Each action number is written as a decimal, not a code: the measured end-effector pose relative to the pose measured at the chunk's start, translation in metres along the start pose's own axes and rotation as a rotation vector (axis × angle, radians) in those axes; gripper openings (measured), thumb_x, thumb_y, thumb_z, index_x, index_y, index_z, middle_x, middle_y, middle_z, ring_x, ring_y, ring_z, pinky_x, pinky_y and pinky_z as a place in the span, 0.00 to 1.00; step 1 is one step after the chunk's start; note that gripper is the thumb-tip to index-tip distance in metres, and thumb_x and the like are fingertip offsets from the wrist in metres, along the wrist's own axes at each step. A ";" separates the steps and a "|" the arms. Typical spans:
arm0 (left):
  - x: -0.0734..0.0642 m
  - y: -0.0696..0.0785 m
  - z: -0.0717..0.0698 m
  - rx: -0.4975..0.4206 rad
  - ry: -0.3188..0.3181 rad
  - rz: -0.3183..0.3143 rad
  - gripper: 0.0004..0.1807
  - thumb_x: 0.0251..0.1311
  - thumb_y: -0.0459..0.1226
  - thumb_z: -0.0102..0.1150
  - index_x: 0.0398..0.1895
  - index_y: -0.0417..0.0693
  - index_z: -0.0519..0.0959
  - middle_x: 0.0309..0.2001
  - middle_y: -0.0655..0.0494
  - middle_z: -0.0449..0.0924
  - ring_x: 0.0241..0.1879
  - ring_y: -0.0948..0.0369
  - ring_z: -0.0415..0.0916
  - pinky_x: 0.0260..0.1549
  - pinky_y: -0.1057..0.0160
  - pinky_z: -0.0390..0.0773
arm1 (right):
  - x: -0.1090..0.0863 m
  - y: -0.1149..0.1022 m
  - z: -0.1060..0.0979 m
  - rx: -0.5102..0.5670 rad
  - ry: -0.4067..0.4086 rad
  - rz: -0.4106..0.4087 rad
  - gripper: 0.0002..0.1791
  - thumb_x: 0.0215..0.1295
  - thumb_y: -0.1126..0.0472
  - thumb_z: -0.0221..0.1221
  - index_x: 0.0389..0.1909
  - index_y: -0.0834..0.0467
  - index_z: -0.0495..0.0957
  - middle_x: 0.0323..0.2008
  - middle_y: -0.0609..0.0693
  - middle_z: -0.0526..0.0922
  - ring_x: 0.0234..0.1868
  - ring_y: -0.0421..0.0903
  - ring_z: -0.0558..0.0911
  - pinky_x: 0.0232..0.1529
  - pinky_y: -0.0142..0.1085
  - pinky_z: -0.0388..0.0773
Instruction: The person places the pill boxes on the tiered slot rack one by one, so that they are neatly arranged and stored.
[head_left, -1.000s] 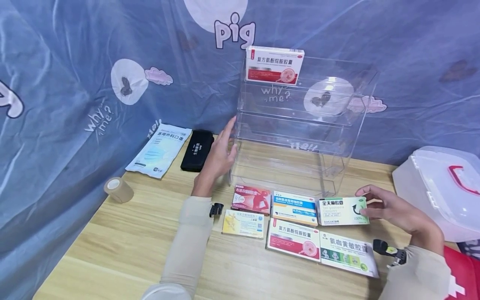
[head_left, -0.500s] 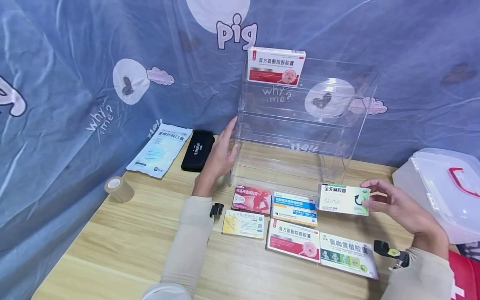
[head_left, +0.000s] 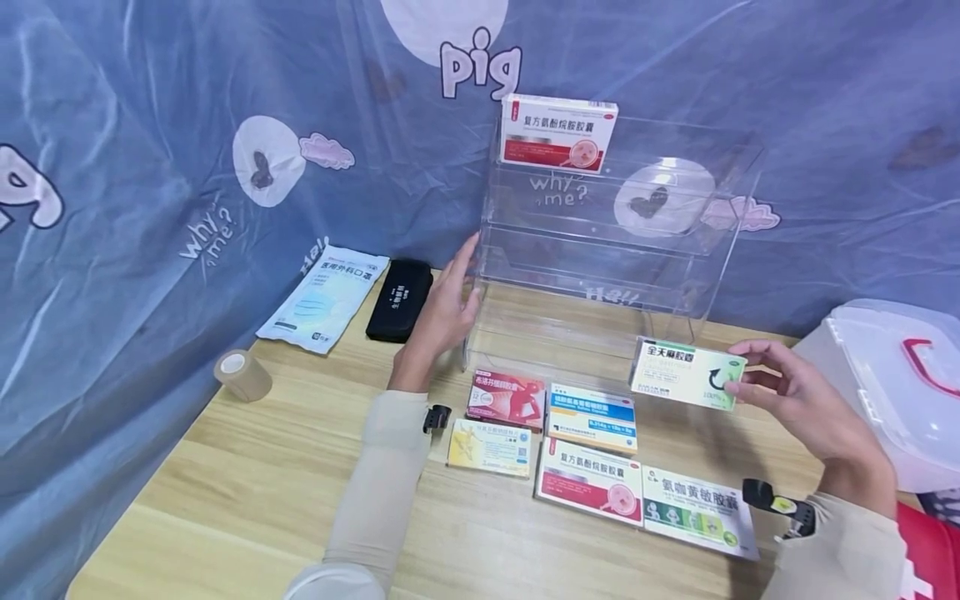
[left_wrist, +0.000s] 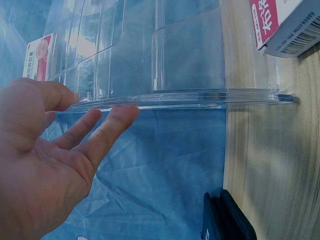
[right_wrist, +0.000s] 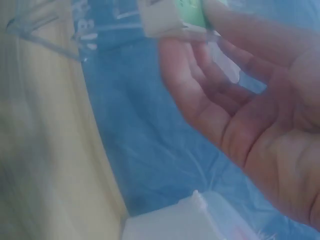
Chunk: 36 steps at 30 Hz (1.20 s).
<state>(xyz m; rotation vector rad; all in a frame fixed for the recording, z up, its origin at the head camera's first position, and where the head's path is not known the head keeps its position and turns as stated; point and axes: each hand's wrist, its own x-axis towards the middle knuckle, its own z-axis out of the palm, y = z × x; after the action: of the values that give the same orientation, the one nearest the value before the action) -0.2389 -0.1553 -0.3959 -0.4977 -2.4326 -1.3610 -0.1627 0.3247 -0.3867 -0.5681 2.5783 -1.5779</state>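
Observation:
My right hand (head_left: 802, 400) pinches the right end of a white-and-green medicine box (head_left: 686, 372), held up before the right side of a clear tiered display rack (head_left: 592, 262). In the right wrist view, that box (right_wrist: 165, 17) shows at the top edge, above bent fingers. My left hand (head_left: 444, 312) rests fairly straight fingers against the rack's left side panel. Its fingertips meet the panel edge (left_wrist: 200, 100) in the left wrist view. A red-and-white medicine box (head_left: 558, 133) stands on the top tier, at the left. The lower tiers hold no boxes.
Several medicine boxes lie before the rack, among them a red box (head_left: 506, 398), a blue-and-white one (head_left: 592, 417) and a yellow one (head_left: 489, 447). At left are a mask packet (head_left: 322, 300), a black case (head_left: 400, 300) and a tape roll (head_left: 242, 375). A white bin (head_left: 892, 392) stands right.
My right hand has raised the white-and-green box from beside the blue-and-white box, up and back toward the rack. The left hand has stayed against the rack.

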 end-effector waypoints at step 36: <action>-0.001 -0.001 0.001 -0.003 -0.010 -0.026 0.45 0.73 0.24 0.51 0.89 0.55 0.49 0.80 0.40 0.65 0.76 0.47 0.71 0.75 0.48 0.78 | 0.049 -0.132 0.020 -0.451 0.887 -0.103 0.28 0.66 0.76 0.67 0.63 0.50 0.81 0.48 0.20 0.68 0.50 0.20 0.80 0.51 0.09 0.77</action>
<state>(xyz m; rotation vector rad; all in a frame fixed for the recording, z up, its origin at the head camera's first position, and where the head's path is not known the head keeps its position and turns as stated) -0.2382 -0.1546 -0.3976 -0.4763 -2.4536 -1.3756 -0.1668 0.2374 -0.2749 0.0320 3.6540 -1.4974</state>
